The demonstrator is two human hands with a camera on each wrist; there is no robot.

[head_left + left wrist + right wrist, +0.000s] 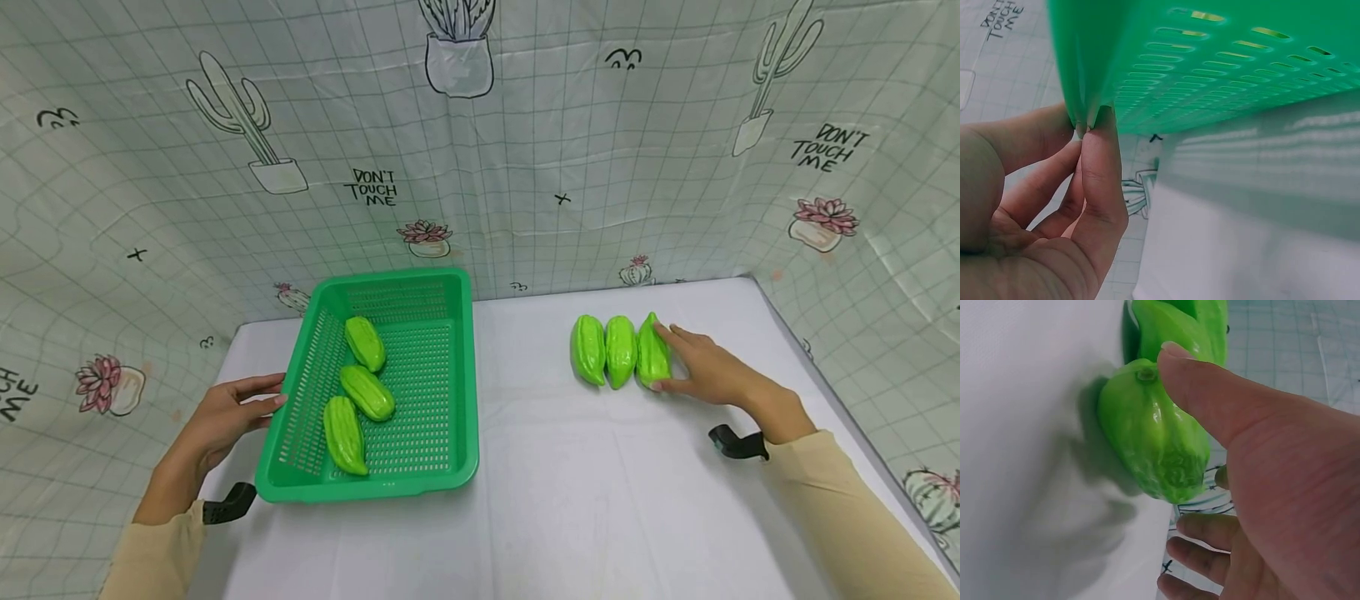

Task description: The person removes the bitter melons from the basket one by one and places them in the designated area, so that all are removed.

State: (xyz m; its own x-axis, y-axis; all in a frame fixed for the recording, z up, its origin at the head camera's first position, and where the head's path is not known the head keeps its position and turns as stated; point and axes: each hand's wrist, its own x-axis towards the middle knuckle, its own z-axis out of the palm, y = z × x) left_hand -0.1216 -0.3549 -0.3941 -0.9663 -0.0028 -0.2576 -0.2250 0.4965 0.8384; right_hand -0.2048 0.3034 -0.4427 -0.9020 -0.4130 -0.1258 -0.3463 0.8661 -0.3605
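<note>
My left hand point(228, 417) pinches the left rim of a green plastic basket point(463, 400) between thumb and fingers, also plain in the left wrist view. Inside the basket lie three ridged green gourds, one point(365, 343) farther back, one point(367, 392) in the middle and one point(345, 435) nearer. Three more gourds form a row on the table: a left one point(588, 350), a middle one point(621, 352) and a right one point(652, 354). My right hand point(708, 367) is at the right one, thumb by its near end, index finger by its far end; the other fingers are spread.
A white cloth covers the table point(555, 492). Behind and at both sides hangs a grid-patterned curtain point(517, 142) with cactus drawings. Each wrist carries a black camera mount, one on the left point(231, 503) and one on the right point(737, 442).
</note>
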